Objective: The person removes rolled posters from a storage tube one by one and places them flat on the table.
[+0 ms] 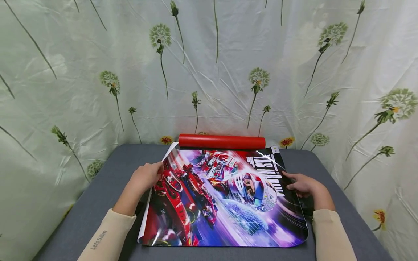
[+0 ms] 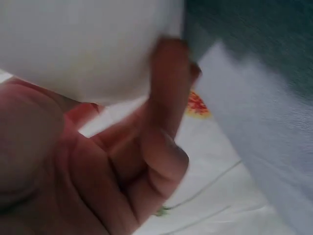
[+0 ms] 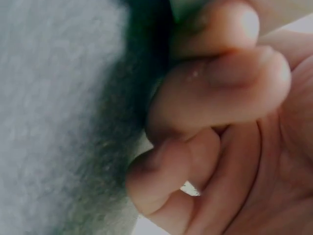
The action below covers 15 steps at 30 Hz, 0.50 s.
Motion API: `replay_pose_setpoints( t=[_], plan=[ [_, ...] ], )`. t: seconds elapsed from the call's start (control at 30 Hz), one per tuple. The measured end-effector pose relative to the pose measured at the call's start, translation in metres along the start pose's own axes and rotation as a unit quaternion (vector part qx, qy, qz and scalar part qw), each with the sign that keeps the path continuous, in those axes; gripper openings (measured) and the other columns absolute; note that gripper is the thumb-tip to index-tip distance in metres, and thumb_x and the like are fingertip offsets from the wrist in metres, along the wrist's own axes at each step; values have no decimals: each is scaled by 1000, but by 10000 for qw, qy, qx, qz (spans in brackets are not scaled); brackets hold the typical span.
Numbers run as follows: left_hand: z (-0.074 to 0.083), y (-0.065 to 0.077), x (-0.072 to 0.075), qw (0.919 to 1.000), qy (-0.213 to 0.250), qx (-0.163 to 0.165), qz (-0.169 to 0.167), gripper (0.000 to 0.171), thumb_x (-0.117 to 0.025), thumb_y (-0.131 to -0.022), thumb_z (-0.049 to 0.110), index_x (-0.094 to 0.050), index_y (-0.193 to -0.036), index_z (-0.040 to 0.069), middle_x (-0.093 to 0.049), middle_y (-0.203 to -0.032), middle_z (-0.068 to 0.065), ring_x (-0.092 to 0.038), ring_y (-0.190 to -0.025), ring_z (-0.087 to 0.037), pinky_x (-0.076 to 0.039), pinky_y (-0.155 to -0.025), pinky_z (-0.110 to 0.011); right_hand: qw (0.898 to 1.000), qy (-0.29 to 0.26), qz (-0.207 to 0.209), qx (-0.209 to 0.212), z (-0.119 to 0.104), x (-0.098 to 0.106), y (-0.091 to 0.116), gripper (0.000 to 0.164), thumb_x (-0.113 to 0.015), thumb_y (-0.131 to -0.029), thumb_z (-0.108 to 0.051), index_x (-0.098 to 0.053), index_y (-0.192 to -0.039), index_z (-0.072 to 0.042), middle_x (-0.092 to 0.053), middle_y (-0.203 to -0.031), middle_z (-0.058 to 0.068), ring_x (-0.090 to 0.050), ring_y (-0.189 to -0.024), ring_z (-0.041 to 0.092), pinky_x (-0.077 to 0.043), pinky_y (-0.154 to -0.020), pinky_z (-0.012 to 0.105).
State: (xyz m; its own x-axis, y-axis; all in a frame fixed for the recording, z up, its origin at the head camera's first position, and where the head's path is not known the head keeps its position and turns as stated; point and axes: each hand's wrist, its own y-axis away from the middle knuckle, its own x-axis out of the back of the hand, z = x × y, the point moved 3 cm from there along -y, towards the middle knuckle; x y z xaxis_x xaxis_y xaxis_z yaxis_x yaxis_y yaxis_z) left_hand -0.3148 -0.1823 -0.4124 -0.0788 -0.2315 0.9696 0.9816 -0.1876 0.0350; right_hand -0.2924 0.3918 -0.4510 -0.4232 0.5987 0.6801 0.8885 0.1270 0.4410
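A glossy poster (image 1: 209, 195) with red racing cars and helmeted drivers spreads across the middle of the head view, its front corners curving. My left hand (image 1: 148, 176) grips the poster's left edge. In the left wrist view the fingers (image 2: 168, 93) curl against its white back (image 2: 88, 44). At the opposite edge, my right hand (image 1: 304, 184) pinches the poster, with the thumb on the printed face and the other fingers beneath. These fingers (image 3: 215, 98) show curled close over the grey cloth in the right wrist view.
A red tube (image 1: 222, 141) lies crosswise just behind the poster's far edge. Grey cloth covers the table (image 1: 107, 174). Behind the table and along its sides hangs a pale curtain (image 1: 222, 79) printed with dandelions.
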Motion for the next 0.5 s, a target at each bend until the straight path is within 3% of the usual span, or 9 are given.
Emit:
replay_pose_setpoints(
  t=[0.17,0.3,0.4,0.5],
  plan=[
    [-25,-6,1,9950,924,-281,-264,20,-65,-100,11,-68,-120,9,-70,-108,-18,-58,-82,-27,-47,-70,-41,9995,-171,-10,277,7,1,4,74,-61,-105,-12,-21,-167,-3,-57,-94,23,-48,-52,15,-45,-54,32],
    [-45,-8,-2,9782,1890,-464,-730,30,-68,-102,16,-63,-130,5,-66,-109,-18,-56,-85,-25,-47,-70,-37,9986,-103,30,519,15,3,5,73,-61,-106,-17,-23,-166,0,-59,-112,33,-51,-53,16,-49,-55,35],
    [-56,-7,-5,9555,2616,-425,-1295,39,-67,-104,18,-56,-139,3,-68,-100,-13,-60,-82,-22,-50,-68,-37,9975,-213,17,669,20,4,5,75,-61,-106,-19,-21,-166,1,-59,-92,19,-47,-53,13,-52,-57,35],
    [-62,-7,-7,9358,3110,-436,-1603,44,-64,-107,17,-50,-145,3,-73,-93,-10,-65,-75,-20,-53,-67,-38,9952,-546,-121,806,22,6,5,78,-62,-107,-22,-17,-167,-1,-40,-68,-2,-42,-52,11,-53,-59,34]
  ],
)
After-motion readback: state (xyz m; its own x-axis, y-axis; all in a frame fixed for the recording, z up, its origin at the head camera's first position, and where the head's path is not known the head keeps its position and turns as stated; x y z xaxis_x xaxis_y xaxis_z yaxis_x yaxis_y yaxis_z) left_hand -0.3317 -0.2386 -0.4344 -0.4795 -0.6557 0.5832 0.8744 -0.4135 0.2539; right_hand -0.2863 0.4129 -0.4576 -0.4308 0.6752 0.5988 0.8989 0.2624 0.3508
